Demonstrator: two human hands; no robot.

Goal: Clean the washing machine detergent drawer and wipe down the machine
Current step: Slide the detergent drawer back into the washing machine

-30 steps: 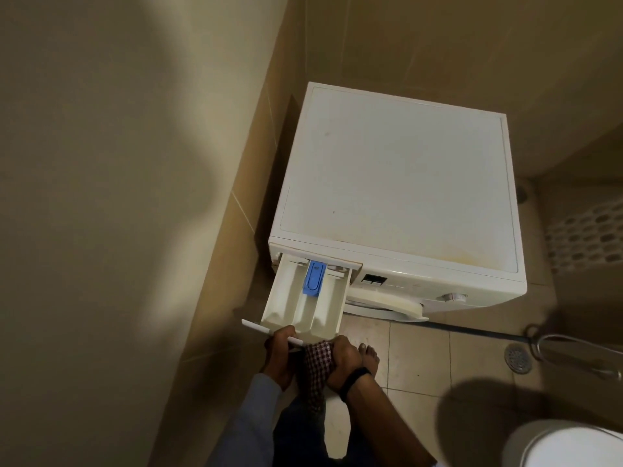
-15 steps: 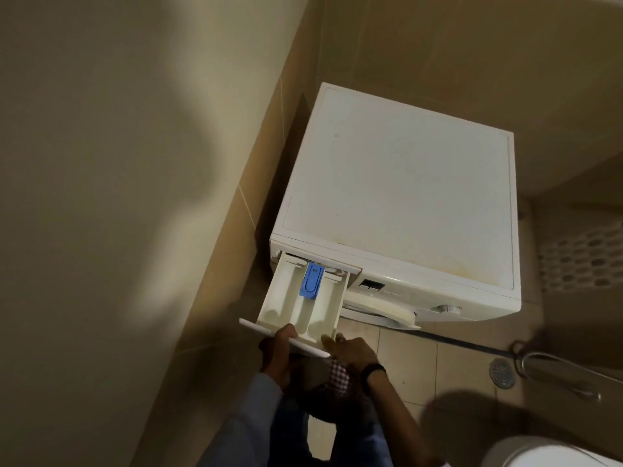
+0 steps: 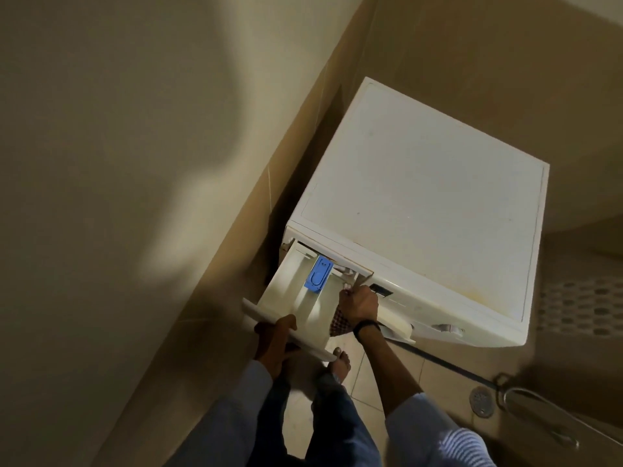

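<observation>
L hand: lower centre of frame; thumb on top of the drawer's front panel, fingers curled under it, gripping the panel.
R hand: fingers curled round a checked cloth, knuckles up, fingertips at the drawer's right wall near the slot; cloth hangs below the palm; black band on the wrist.
Drawer: centre of frame, pulled far out of the washer's front upper-left corner, angled down-left; white/cream plastic, long compartments, blue insert in the middle one toward the back; inner part of the right compartment hidden by R hand.
Washer: right of centre, white, flat top w/ faint yellowish marks near the front edge; dial on the front panel; door ajar under R wrist.
Around: beige wall fills the left, close beside drawer; bare foot on tile floor below drawer; floor drain and metal hose lower right; perforated basket at right edge, blurred.
</observation>
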